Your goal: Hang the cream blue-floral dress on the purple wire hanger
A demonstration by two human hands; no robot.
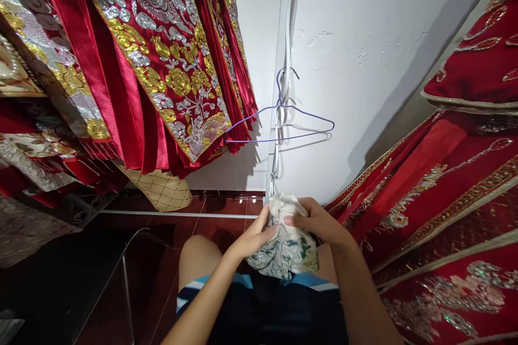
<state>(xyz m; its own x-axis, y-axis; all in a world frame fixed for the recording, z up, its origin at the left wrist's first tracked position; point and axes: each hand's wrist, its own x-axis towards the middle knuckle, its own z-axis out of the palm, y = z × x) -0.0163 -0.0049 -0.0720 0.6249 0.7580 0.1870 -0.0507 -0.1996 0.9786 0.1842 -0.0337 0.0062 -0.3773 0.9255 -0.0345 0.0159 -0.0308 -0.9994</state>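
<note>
A bunched piece of patterned fabric (pixel 289 250), cream with green and grey swirls, is held above my lap. My left hand (pixel 256 234) grips its left side, thumb on top and fingers partly hidden behind. On the upper right side, my right hand (pixel 318 221) pinches the cloth with the thumb across its front. The fabric is gathered near the top and flares out below. A purple wire hanger (pixel 299 108) hangs on the white strap (pixel 287 27) in front of me, with no garment on it.
Red garments with gold and silver embroidery (pixel 178 81) hang at the upper left. More red embroidered garments (pixel 424 199) fill the right side. A metal-framed black seat (pixel 48 285) stands at the lower left on dark red tiles (pixel 210 221). A white wall (pixel 364 21) rises ahead.
</note>
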